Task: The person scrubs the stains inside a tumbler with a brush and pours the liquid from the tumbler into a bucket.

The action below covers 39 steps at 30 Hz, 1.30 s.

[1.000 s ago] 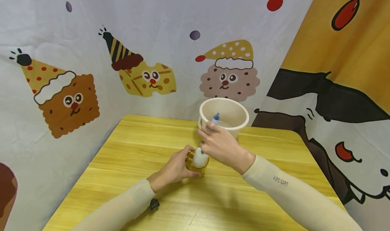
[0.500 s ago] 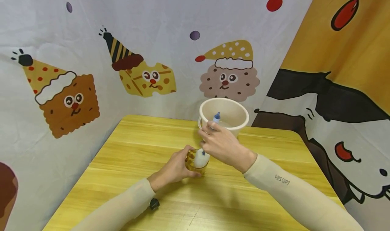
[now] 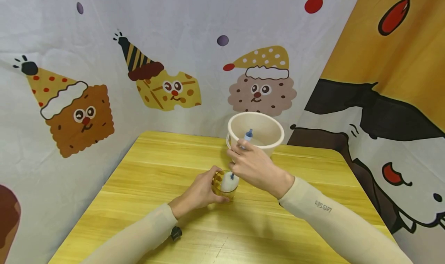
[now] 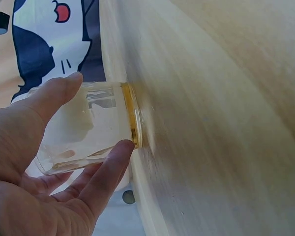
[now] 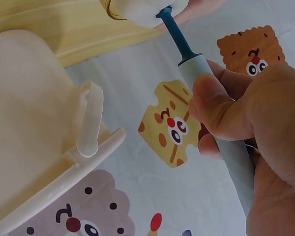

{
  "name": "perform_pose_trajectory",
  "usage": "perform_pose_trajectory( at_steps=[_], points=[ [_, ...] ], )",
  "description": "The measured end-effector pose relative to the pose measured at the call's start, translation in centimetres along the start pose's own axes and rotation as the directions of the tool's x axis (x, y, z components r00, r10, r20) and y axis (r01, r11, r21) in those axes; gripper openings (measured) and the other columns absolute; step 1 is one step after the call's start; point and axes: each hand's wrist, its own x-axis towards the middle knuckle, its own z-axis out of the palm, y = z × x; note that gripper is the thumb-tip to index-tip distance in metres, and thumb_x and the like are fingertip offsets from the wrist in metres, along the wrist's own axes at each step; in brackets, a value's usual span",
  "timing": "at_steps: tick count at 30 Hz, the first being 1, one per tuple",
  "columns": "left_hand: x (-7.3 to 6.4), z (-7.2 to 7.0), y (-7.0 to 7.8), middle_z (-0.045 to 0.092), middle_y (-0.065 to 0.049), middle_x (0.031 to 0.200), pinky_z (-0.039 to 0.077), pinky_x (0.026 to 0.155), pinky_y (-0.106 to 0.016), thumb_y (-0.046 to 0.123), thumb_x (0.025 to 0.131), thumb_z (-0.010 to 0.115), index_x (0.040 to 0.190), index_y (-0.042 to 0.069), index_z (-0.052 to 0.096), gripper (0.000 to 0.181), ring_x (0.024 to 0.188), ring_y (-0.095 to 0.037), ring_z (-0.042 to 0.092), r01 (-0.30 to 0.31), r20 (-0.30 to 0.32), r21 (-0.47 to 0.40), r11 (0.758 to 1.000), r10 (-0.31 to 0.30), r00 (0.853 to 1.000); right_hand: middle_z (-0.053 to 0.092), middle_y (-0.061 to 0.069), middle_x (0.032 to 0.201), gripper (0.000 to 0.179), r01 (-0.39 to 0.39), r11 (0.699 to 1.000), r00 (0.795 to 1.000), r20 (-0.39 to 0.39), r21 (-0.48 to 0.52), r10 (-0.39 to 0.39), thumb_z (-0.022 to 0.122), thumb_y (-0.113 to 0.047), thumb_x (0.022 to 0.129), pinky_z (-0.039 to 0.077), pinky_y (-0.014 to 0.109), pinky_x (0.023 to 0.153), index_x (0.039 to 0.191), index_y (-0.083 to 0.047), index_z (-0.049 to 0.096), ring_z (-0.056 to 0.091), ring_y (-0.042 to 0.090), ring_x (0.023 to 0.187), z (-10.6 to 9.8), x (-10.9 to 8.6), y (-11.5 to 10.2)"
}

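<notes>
My left hand (image 3: 202, 189) grips a clear amber-tinted glass (image 4: 110, 123) round its side, thumb on one side and fingers on the other. In the left wrist view the glass's base appears to rest on the wooden table (image 4: 211, 123). My right hand (image 3: 257, 168) holds a sponge cup brush by its pale blue handle (image 5: 236, 164). The brush's white sponge head (image 3: 229, 182) sits at the mouth of the glass, partly inside it. A dark blue neck (image 5: 177, 34) joins handle and sponge. Palm and fingers hide the middle of the handle in the head view.
Behind my right hand, at the table's back edge, stands a cream bucket (image 3: 272, 134) with a side handle (image 5: 91, 118). A printed cartoon curtain (image 3: 194, 20) hangs behind the table. A small black object (image 3: 176, 233) is at my left sleeve.
My right hand and the brush have shifted slightly right and down, and the sponge has moved a little within the glass's mouth. The left hand and glass stay nearly still.
</notes>
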Motion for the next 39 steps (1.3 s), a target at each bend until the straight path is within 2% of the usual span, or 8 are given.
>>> perform_pose_trajectory(
  at_steps=[15,20,29,39],
  points=[
    [0.02,0.04,-0.04,0.079,-0.016,0.138,0.069,0.103,-0.05,0.032,0.079,0.112,0.15,0.009,0.058,0.092,0.124,-0.032,0.078,0.001,-0.003,-0.017,1.0,-0.001,1.0,0.076,-0.003,0.106,0.011,-0.003,0.998,0.998,-0.055,0.062,0.007,0.097,-0.029,0.09,0.047,0.04,0.116,0.091,-0.028,0.087,0.072,0.02,0.112,0.23,0.16,-0.34],
    [-0.01,0.05,-0.04,0.08,-0.015,0.137,0.069,0.099,-0.048,0.032,0.079,0.112,0.151,0.01,0.058,0.092,0.12,-0.029,0.078,-0.002,-0.005,-0.017,1.0,0.002,1.0,0.074,-0.003,0.104,0.009,0.001,0.997,0.998,-0.066,0.072,0.004,0.096,-0.029,0.091,0.047,0.04,0.114,0.091,-0.028,0.086,0.071,0.02,0.109,0.35,0.34,-0.48],
    [-0.06,0.06,-0.07,0.079,-0.014,0.135,0.069,0.093,-0.046,0.033,0.08,0.112,0.15,0.009,0.058,0.092,0.116,-0.027,0.077,0.005,-0.003,-0.004,1.0,-0.005,1.0,0.075,-0.001,0.105,0.01,-0.012,0.997,0.998,-0.063,0.077,0.017,0.096,-0.026,0.092,0.047,0.04,0.114,0.091,-0.028,0.087,0.072,0.021,0.11,0.32,0.56,-0.79],
    [-0.06,-0.13,0.02,0.079,-0.015,0.139,0.07,0.098,-0.048,0.032,0.082,0.111,0.151,0.01,0.057,0.09,0.121,-0.029,0.079,0.004,0.008,-0.021,1.0,-0.004,1.0,0.077,0.0,0.109,0.012,-0.025,0.996,0.998,-0.052,0.08,0.03,0.099,-0.024,0.09,0.049,0.04,0.113,0.093,-0.028,0.088,0.073,0.021,0.114,0.3,0.64,-0.96]
  ],
)
